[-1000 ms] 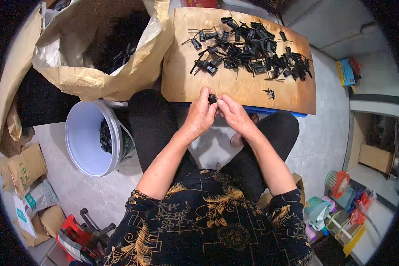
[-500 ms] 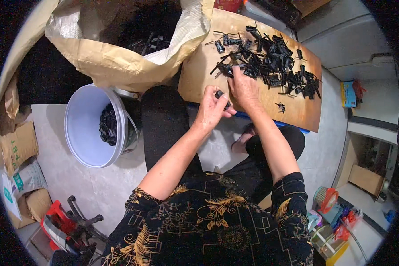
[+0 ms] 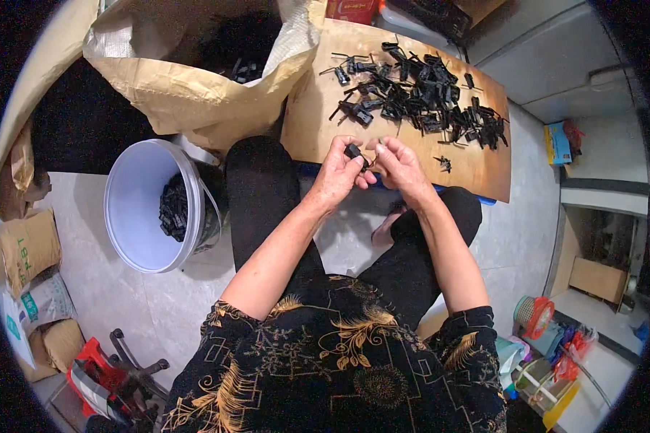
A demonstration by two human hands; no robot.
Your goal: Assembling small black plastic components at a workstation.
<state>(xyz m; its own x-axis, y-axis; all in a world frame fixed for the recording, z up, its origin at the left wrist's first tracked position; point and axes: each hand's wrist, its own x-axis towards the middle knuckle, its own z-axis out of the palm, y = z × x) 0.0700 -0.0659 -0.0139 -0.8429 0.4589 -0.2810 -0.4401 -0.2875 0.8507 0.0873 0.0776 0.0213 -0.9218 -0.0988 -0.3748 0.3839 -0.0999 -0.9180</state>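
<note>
My left hand is closed around a small black plastic part, whose dark end shows between thumb and fingers. Right beside it, my right hand has its thumb and fingers pinched together. What sits in that pinch is too small to make out. Both hands are over the near edge of a wooden board. Farther back on the board lies a heap of black plastic parts, many with thin stems attached. A little cluster of black bits lies apart near the board's right front.
To the left stands a white bucket with black parts inside. Behind it is a large open woven sack, also holding dark parts. A red-and-black item is on the floor at lower left. Cabinets line the right side.
My right hand has come back from the heap toward me and now meets my left hand. The left hand keeps its black part. The view has shifted slightly.
</note>
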